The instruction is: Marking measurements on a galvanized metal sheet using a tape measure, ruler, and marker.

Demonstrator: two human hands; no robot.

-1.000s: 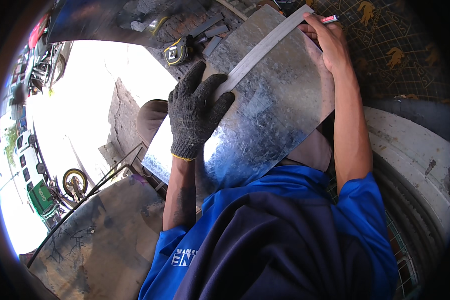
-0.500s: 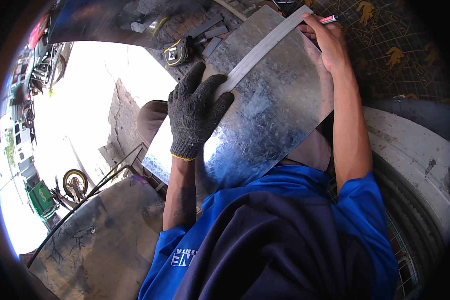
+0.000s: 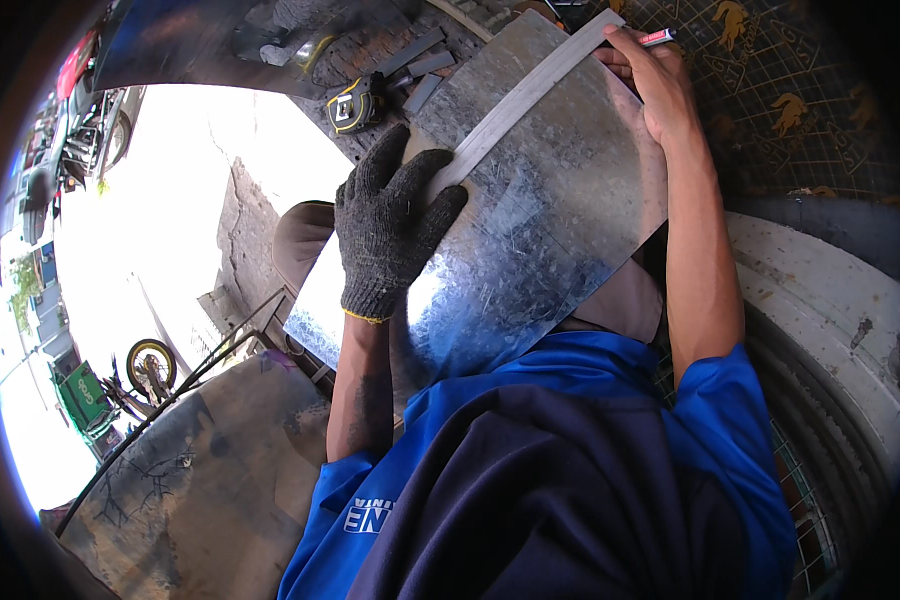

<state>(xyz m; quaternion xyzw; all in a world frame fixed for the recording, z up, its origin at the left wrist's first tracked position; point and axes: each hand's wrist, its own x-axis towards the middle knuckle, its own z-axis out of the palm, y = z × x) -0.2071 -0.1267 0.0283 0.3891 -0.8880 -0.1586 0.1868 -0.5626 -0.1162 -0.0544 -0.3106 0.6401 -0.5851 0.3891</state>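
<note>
A galvanized metal sheet (image 3: 540, 230) rests across my lap, tilted up to the right. A long flat metal straightedge (image 3: 525, 100) lies along its upper edge. My left hand (image 3: 390, 220), in a dark knitted glove, presses flat on the near end of the straightedge and the sheet. My bare right hand (image 3: 655, 80) is at the far end of the straightedge, fingers closed on a red and white marker (image 3: 658, 38) whose tip sits by the straightedge's end.
A black and yellow tape measure (image 3: 355, 105) lies on the ground beyond the sheet, beside several short metal strips (image 3: 420, 65). Wire mesh (image 3: 800, 110) with dry leaves is at the upper right. A curved pale rim (image 3: 830, 300) is on the right. Sunlit pavement lies left.
</note>
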